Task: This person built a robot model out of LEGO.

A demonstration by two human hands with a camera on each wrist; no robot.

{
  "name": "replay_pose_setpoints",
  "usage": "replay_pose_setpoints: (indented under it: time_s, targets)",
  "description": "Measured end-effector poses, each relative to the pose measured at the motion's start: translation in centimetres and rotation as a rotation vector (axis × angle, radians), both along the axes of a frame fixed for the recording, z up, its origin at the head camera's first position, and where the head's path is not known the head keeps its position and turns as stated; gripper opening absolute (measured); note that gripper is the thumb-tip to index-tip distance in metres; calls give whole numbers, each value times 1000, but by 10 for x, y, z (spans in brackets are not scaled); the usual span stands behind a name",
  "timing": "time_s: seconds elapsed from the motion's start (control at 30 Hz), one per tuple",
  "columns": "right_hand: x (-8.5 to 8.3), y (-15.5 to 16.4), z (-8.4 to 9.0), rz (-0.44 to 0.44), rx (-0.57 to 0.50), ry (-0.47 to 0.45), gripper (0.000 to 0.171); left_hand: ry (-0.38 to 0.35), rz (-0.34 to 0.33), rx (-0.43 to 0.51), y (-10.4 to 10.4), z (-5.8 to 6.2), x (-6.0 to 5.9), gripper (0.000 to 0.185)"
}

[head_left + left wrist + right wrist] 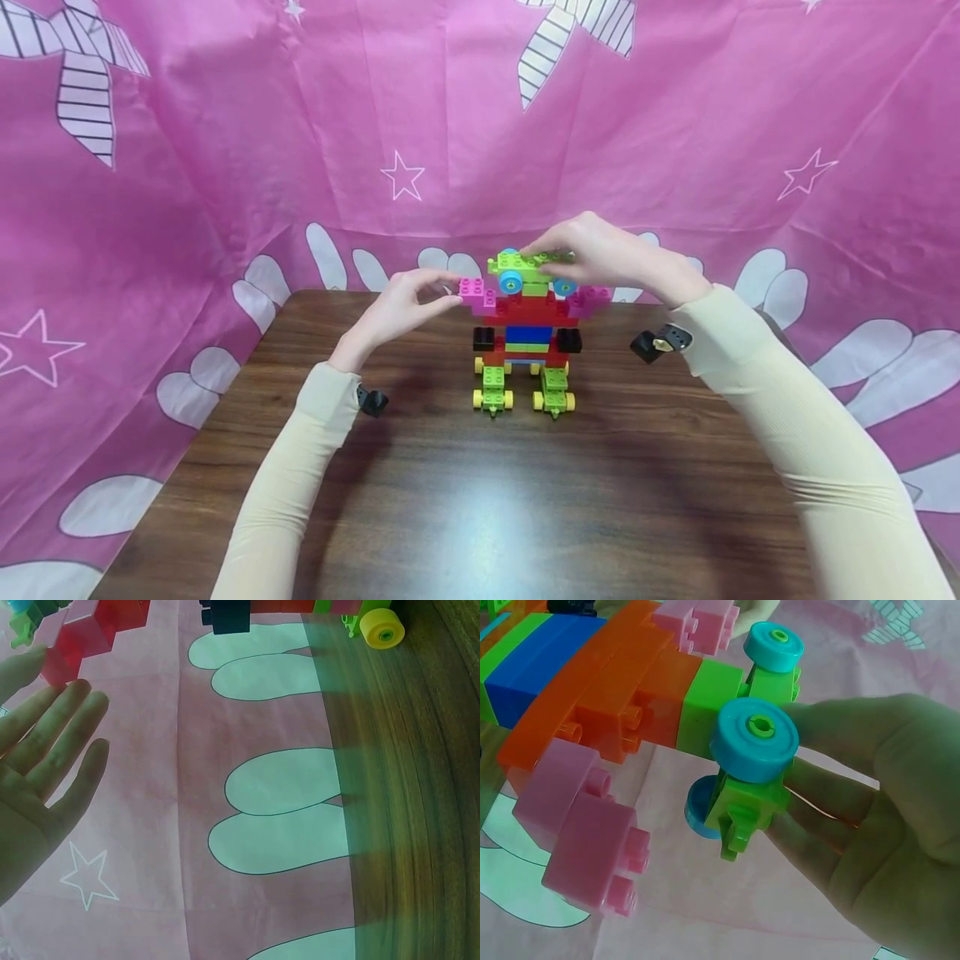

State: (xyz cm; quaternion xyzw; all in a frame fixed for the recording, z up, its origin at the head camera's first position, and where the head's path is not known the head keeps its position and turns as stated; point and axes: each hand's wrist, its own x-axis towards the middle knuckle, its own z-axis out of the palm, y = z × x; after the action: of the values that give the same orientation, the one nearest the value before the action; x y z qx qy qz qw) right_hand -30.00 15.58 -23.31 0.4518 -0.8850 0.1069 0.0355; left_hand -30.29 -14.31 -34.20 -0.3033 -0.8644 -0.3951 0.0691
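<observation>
A figure built of toy bricks stands upright on the table, with a red brick body [525, 312] and a blue brick [528, 335] at its middle. On top sits a lime-green wheeled brick base [517, 264] with blue wheels [754, 740]. My right hand [603, 250] grips this base from above, thumb and fingers on its sides. At the figure's left side, my left hand [401, 307] has its fingertips at the pink bricks [472, 289]. Its fingers look mostly straight in the left wrist view; whether they press the bricks is hard to tell.
Two lime-green wheeled bases [492, 390] with yellow wheels form the feet. Black bricks [569, 340] jut from both sides, and more pink bricks [592, 855] form the other arm. The brown wooden table [420, 500] extends toward me. A pink patterned cloth [315, 150] hangs behind.
</observation>
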Motion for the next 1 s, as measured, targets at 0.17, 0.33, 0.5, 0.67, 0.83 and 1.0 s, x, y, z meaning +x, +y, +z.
replay_pose_setpoints:
  time_s: [0.17, 0.33, 0.5, 0.67, 0.83, 1.0]
  targets:
    - [1, 1, -1, -2, -26, -31, 34, -2, -1, 1, 0, 1, 0, 35]
    - [1, 1, -2, -8, -44, -44, 34, 0, 0, -3, 0, 1, 0, 35]
    - [2, -1, -1, -20, -40, -42, 35, -6, -2, 1, 0, 1, 0, 35]
    - [3, -2, 0, -45, -34, -40, 35, -8, -3, 2, 1, 3, 1, 35]
    - [7, -5, 2, -63, -23, -35, 36, -6, -8, 2, 1, 3, 1, 35]
    - [9, -8, 2, -69, -18, -26, 37, -9, -7, 7, 0, 2, 1, 34]
